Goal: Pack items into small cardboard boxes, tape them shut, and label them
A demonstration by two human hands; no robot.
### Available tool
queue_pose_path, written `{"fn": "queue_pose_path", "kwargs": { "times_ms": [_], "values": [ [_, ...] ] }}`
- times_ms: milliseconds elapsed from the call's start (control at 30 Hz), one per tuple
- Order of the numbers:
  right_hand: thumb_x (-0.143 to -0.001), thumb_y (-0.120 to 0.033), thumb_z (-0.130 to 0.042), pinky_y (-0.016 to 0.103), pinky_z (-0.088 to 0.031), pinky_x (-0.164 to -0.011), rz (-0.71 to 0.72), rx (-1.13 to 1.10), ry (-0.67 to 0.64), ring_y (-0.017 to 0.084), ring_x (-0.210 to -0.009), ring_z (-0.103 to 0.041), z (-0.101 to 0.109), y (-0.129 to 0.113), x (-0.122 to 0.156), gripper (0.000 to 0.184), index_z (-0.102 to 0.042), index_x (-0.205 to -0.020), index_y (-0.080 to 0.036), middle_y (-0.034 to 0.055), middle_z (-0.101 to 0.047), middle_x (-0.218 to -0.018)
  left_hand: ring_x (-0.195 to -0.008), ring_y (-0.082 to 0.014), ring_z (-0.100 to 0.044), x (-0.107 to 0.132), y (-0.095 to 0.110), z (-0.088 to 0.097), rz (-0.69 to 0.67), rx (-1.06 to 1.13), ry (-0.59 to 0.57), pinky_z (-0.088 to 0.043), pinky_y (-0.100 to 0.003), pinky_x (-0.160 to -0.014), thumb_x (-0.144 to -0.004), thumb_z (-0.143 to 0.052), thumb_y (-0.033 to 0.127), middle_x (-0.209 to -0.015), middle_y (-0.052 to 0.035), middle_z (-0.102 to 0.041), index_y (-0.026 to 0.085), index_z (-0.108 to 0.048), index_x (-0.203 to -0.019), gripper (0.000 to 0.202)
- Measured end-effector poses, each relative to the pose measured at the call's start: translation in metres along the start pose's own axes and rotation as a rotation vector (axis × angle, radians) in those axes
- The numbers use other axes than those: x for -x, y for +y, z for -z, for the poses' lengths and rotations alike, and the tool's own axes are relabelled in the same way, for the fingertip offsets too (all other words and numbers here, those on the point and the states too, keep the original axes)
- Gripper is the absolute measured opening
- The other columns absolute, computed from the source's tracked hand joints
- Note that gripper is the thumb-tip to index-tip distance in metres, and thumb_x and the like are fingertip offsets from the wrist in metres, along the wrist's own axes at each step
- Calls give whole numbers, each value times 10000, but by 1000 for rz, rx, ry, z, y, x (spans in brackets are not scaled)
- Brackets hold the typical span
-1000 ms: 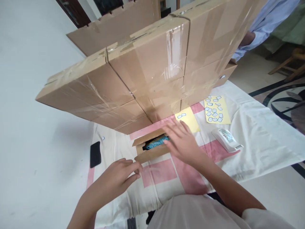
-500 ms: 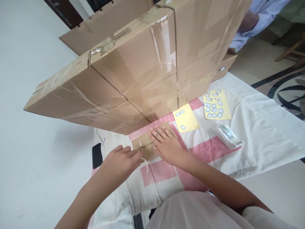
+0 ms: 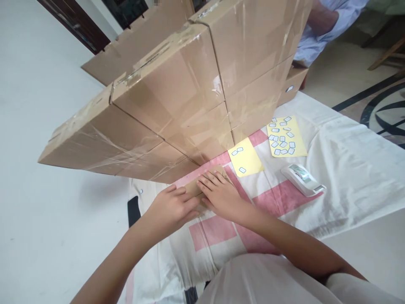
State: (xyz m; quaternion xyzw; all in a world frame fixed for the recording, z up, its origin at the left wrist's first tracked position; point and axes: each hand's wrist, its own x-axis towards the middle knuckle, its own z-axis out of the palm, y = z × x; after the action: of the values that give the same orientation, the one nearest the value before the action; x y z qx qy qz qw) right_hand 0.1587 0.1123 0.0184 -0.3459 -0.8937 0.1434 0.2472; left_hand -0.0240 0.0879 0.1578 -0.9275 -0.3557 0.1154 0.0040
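A small, flat piece of brown cardboard with a dark seam along it lies on the cloth at the foot of the large cardboard panel. Flat on its right part rests my right hand, fingers stretched out and slightly spread. My left hand is over the left part, fingers bent but apart, the thumb separate from the index finger. It covers much of that end, and I see nothing held in it. Right of the cardboard lies a yellow sheet with a few small white, blue-edged labels on it.
The tall taped cardboard panel stands across the far side. A second yellow sheet carries several labels. A white handheld device lies at right, a black flat object at left. Someone's sleeve shows behind the panel.
My left hand has moved right over the cardboard, and its pinched fingers have spread. The pale strip by its fingertips is out of sight. My right hand stays pressed flat. The view has shifted slightly.
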Motion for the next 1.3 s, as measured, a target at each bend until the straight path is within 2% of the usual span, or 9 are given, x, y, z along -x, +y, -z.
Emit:
{"fn": "queue_pose_path", "kwargs": {
  "times_ms": [167,367,533,667,767,867,933,1033,1300],
  "values": [
    [-954,-96,-489,489,-404,-1210,87,-102,154,267,-1307,-603,1,5,4,323,-704,-1192,-126,127,-718,-1310,-747,-177,-570,12,10,9,22,83,32,-356,-347,-674,-1029,-539,271,-755,23,-669,227,-651,-1001,124],
    [-930,-24,-412,487,-413,-1215,211,-314,339,181,-1169,-705,0,9,12,361,-720,-933,-212,33,-801,-979,-808,-195,-520,37,32,19,37,175,42,-332,-352,-712,-1014,-589,269,-884,10,-698,230,-593,-1216,205],
    [-930,-10,-384,485,-411,-1220,160,-452,390,157,-1184,-706,19,-2,20,388,-707,-993,-215,32,-798,-1079,-824,-196,-493,54,40,15,58,214,42,-325,-358,-735,-990,-626,211,-902,14,-694,230,-575,-1229,245],
    [-936,-85,-472,499,-399,-1217,172,-552,342,204,-1294,-635,45,-21,34,325,-706,-1114,-224,45,-776,-1186,-818,-190,-497,63,44,10,85,249,42,-339,-360,-755,-987,-631,199,-890,15,-692,231,-557,-1276,300],
    [-947,-260,-617,414,-509,-1097,102,-757,153,228,-1295,-611,53,-37,44,362,-646,-1297,-173,101,-732,-1264,-813,-190,-510,66,46,8,84,270,51,-339,-360,-746,-985,-632,186,-891,11,-695,234,-548,-1314,343],
    [-936,-341,-691,367,-550,-977,-8,-873,-85,222,-1135,-682,42,-50,55,406,-648,-1302,-171,103,-750,-1193,-784,-183,-526,65,47,6,45,276,49,-331,-359,-722,-984,-628,181,-849,16,-680,227,-570,-1286,312],
    [-965,-265,-640,366,-540,-927,-55,-859,-116,209,-964,-718,28,-54,63,168,-730,-1085,-189,61,-786,-991,-765,-178,-549,62,47,5,29,241,53,-326,-359,-705,-989,-615,179,-830,19,-677,214,-588,-1250,265],
    [-982,-190,-569,341,-531,-849,-123,-834,-99,185,-806,-715,8,-57,73,190,-729,-880,-190,31,-772,-830,-726,-173,-586,57,43,2,52,166,52,-325,-359,-683,-1006,-579,196,-806,16,-678,197,-614,-1152,150],
    [-993,-134,-490,285,-506,-739,-284,-825,-208,173,-794,-720,1,-51,77,223,-707,-1013,-184,34,-783,-897,-580,-167,-571,37,26,0,60,12,-71,-297,-342,-625,-962,-478,67,-647,30,-626,227,-636,-904,233]
  ]
}}
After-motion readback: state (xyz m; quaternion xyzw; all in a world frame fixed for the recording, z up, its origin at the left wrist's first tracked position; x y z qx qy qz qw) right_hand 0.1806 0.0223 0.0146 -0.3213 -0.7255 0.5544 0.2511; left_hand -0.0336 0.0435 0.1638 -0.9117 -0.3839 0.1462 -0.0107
